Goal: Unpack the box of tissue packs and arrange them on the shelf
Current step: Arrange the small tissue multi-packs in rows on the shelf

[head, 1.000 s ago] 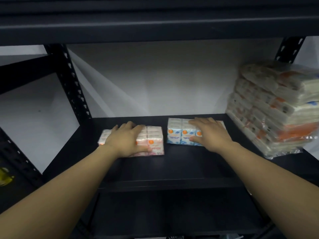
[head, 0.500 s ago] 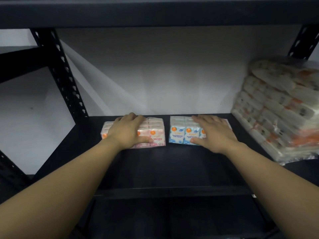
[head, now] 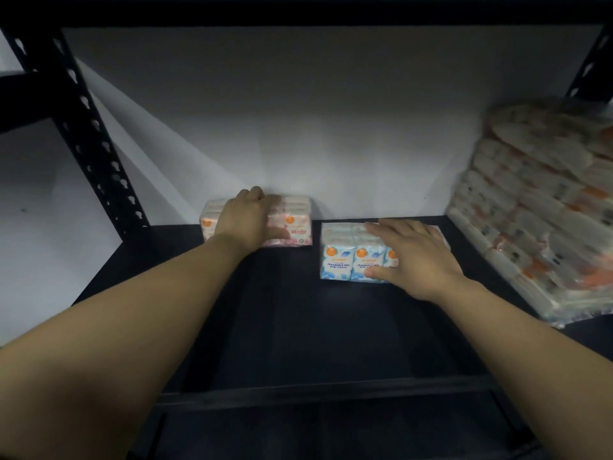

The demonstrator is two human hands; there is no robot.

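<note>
Both arms outstretched: left hand grips pink pack; right hand flat on blue pack.

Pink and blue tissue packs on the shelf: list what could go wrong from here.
1. The pink pack sits at the back wall while the blue pack lies further forward, so the row may end up uneven.
2. The right hand lies flat on the blue pack; a push may skew it.
3. The wrapped stack at the right leans and overhangs the shelf; a bump from the right arm might shift it.
</note>
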